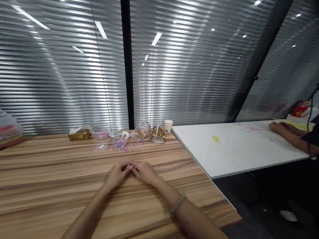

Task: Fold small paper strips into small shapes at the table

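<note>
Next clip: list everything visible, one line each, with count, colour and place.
wooden table: one, brown striped, under the hands
white table: one, to the right
scattered small pastel pieces: many, pink, blue, purple, far table middle
clear plastic tub: one, pinkish contents, far edge
flat gold box: one, left of the tub
crumpled gold wrapper: one, far edge
white paper cup: one, table corner
co-worker's hand: one, on the white table
beaded bracelet: one, green, right wrist
left hand: touching the right, pinching something tiny
right hand: fingertips meeting the left

Tiny pink piece [130,167], pinched between both hands' fingertips, above wooden table [44,184]
</note>
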`<action>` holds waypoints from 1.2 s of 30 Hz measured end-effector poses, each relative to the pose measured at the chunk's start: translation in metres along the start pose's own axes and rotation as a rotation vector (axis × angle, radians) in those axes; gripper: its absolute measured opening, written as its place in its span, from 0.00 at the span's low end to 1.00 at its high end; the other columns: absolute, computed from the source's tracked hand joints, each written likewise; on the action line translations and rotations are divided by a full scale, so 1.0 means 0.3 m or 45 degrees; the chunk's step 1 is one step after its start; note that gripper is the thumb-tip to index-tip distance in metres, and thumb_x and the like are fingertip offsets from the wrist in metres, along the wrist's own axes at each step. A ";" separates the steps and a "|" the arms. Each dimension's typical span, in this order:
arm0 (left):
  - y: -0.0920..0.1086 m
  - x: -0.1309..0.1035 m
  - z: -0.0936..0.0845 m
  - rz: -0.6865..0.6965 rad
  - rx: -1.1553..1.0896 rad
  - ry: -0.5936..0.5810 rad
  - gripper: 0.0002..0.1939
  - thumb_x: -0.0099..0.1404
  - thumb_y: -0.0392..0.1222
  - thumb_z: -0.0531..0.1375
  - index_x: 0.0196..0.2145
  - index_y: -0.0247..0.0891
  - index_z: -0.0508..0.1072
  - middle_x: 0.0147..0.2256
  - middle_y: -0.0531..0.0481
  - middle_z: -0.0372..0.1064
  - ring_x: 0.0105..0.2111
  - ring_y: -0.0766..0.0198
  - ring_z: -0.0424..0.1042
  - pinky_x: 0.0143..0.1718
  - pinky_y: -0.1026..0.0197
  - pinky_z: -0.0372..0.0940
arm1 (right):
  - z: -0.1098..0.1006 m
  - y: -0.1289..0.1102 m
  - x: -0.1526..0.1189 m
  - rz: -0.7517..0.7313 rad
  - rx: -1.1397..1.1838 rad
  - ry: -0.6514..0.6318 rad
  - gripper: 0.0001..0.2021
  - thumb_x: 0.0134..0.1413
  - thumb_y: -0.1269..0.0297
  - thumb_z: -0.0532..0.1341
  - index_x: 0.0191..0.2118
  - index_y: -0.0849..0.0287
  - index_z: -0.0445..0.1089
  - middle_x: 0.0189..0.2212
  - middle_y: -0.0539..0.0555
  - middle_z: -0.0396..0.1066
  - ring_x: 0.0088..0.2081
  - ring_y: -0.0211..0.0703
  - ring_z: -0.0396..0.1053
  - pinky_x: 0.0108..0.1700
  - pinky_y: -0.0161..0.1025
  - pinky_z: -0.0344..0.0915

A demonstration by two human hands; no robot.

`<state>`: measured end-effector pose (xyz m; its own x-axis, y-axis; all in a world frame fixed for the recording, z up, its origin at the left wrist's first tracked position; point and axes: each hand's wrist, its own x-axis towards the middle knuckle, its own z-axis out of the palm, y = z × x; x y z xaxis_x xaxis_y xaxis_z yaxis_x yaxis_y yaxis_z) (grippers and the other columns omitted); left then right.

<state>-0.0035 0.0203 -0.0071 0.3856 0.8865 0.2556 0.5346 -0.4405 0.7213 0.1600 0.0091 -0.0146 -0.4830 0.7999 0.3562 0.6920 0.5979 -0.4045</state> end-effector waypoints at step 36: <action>0.020 -0.001 -0.004 -0.025 -0.060 -0.052 0.17 0.59 0.49 0.52 0.29 0.36 0.76 0.30 0.47 0.77 0.33 0.57 0.71 0.37 0.61 0.63 | -0.007 -0.002 -0.001 0.030 -0.010 -0.031 0.16 0.61 0.66 0.50 0.54 0.52 0.62 0.46 0.52 0.71 0.45 0.43 0.68 0.45 0.36 0.62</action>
<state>-0.0011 0.0176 -0.0022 0.4060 0.8881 0.2154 0.5068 -0.4149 0.7556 0.1608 0.0084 -0.0126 -0.4795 0.8147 0.3260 0.7073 0.5787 -0.4060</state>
